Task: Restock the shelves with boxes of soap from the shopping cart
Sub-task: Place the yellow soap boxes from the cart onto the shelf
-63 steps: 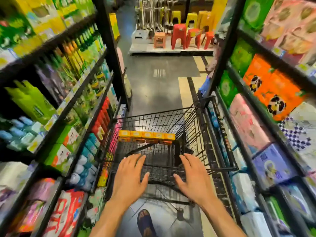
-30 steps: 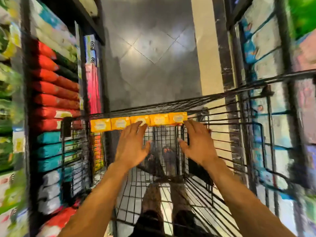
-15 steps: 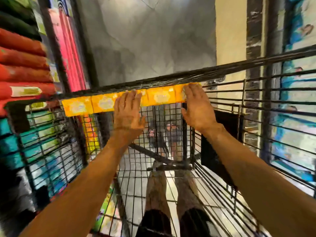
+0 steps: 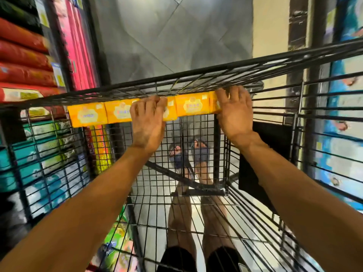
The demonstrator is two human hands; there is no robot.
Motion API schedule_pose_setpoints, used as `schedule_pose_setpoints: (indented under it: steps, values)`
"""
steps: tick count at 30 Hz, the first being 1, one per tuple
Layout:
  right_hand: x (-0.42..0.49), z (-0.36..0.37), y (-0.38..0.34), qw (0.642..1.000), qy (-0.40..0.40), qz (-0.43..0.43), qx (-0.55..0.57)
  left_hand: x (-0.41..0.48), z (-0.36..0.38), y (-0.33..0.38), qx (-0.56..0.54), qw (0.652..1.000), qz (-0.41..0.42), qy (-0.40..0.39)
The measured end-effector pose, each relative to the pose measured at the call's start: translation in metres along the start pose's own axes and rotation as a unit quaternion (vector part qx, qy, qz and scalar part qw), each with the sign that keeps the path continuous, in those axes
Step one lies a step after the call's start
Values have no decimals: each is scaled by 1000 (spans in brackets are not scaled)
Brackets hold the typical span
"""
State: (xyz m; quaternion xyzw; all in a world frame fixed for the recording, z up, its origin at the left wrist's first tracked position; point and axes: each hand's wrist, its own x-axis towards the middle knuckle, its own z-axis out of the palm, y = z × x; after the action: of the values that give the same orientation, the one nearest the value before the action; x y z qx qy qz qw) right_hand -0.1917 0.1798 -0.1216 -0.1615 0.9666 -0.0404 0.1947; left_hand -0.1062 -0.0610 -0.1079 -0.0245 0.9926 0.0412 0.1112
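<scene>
Yellow boxes (image 4: pixel 189 107) along the cart (image 4: pixel 196 79) front: your left hand (image 4: pixel 148 122) and right hand (image 4: pixel 234 112) curl over them, so squeeze inward, lift level.

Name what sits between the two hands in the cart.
Head view: one exposed box of the yellow soap box row lies between left hand and right hand.

shop aisle: stocked shelves (image 4: pixel 25 61), cart (image 4: pixel 196 81)
</scene>
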Motion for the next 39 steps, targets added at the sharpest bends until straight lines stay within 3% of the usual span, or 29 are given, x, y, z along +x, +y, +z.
schedule_pose_setpoints:
  steps: [3, 8, 12, 20, 24, 29, 32, 34, 35, 37, 39]
  values:
    - [5, -5, 3, 1000, -10, -18, 20, -11, -3, -5, -11, 999, 23, -31]
    - [-4, -29, 17, 993, -11, -67, 93, -32, -23, -8, -136, 990, 34, 2]
    - [-28, -55, 16, 981, -6, -77, 180, -49, -56, -5, -231, 973, -11, 16]
    - [-116, -136, -33, 930, -6, -1, 368, -107, -154, -3, -456, 883, -105, 40]
    - [-174, -187, -60, 919, 18, -38, 392, -155, -219, -4, -544, 828, -129, 47]
    - [-237, -235, -95, 850, -79, 5, 521, -227, -289, -5, -588, 782, -204, 15]
    - [-272, -253, -116, 827, -100, 22, 553, -276, -312, 0, -681, 700, -214, 22]
    - [-293, -257, -128, 787, -126, 31, 603, -311, -319, 6, -718, 654, -230, 66]
    - [-302, -257, -133, 744, -146, 22, 652, -328, -321, 10, -725, 637, -244, 96]
    - [-319, -252, -140, 691, -190, -7, 698, -365, -324, 21, -726, 617, -264, 151]
    - [-336, -251, -145, 672, -228, -46, 703, -405, -329, 34, -720, 597, -284, 211]
